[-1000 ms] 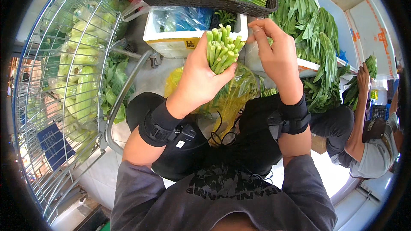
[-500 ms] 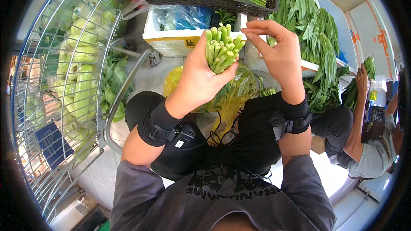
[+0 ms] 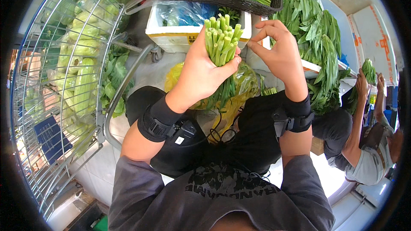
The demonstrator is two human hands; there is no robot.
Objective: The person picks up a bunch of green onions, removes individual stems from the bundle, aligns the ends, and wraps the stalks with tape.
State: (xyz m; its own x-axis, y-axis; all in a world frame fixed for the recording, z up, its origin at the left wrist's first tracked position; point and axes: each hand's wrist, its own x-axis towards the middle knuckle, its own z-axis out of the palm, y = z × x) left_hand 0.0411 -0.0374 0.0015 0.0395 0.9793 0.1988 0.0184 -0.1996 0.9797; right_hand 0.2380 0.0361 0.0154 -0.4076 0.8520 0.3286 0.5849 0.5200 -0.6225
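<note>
Stem bunch | wrapped in left hand, protruding forward | right hand beside, can't tell if pinching

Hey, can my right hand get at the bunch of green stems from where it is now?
Probably yes: the right hand is raised close beside the bunch of green stems, with nothing visible blocking the gap. The left hand grips the bunch but leaves the cut ends exposed.

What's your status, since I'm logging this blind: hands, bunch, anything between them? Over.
Left hand gripping bunch, cut ends showing. Right hand apart from bunch, fingers curled, no item visible in it. No obstruction seen between them.
</note>
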